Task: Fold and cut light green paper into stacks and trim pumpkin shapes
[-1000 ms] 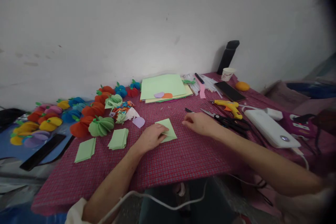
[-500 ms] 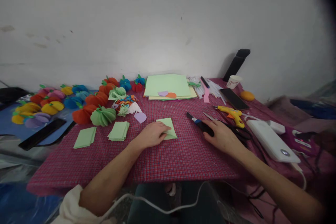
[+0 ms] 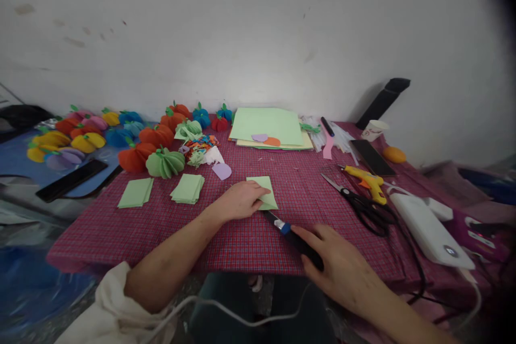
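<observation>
In the head view, my left hand (image 3: 241,200) is closed on a folded light green paper (image 3: 266,187) at the middle of the table, its fingers pressing on the top and holding the near flap. My right hand (image 3: 336,260) is wrapped round the black handle of a utility knife (image 3: 304,247) with a blue collar. Its blade points to the upper left, and the tip is at the paper's near edge, partly inside the fold as far as I can tell. Left of my left hand lie two stacks of cut green paper, a nearer one (image 3: 188,189) and a farther one (image 3: 136,193).
Black scissors (image 3: 365,208), a yellow glue gun (image 3: 371,181) and a white power bank (image 3: 431,231) lie on the right. Green sheets (image 3: 266,123) are stacked at the back. Paper pumpkins (image 3: 165,163), scraps (image 3: 199,148) and a purple piece (image 3: 221,171) sit on the left. A paper cup (image 3: 374,129) stands back right.
My right hand has lifted the utility knife from beside the scissors and brought it left and nearer, its blade now at the green paper. My left hand stays on the paper. The view has shifted slightly.
</observation>
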Action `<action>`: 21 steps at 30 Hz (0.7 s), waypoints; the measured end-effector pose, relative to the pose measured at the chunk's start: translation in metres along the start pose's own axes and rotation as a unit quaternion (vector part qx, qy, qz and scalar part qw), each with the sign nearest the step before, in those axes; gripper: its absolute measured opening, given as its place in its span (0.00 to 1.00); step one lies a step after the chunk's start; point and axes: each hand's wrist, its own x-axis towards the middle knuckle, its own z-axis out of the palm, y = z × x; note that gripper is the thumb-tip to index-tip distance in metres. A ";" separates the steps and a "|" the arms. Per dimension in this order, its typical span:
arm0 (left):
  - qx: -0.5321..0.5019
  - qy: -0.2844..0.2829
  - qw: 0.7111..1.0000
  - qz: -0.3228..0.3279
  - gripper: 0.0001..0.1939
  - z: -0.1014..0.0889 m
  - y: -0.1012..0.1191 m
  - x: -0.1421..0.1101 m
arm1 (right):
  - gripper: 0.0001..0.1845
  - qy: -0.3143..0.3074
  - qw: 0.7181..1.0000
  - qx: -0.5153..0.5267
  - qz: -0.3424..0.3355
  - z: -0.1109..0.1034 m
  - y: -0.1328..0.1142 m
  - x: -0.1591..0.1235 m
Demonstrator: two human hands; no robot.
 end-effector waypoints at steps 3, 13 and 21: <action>0.004 -0.003 1.000 -0.001 0.20 -0.001 0.000 0.000 | 0.25 0.002 1.000 -0.014 0.004 0.000 -0.004 0.004; 0.020 -0.010 1.000 -0.007 0.25 -0.001 -0.001 -0.001 | 0.26 -0.016 1.000 -0.012 0.013 -0.007 -0.003 -0.014; 0.027 -0.014 0.999 -0.013 0.24 -0.002 0.000 -0.001 | 0.25 -0.021 0.999 -0.026 0.020 -0.005 -0.002 -0.008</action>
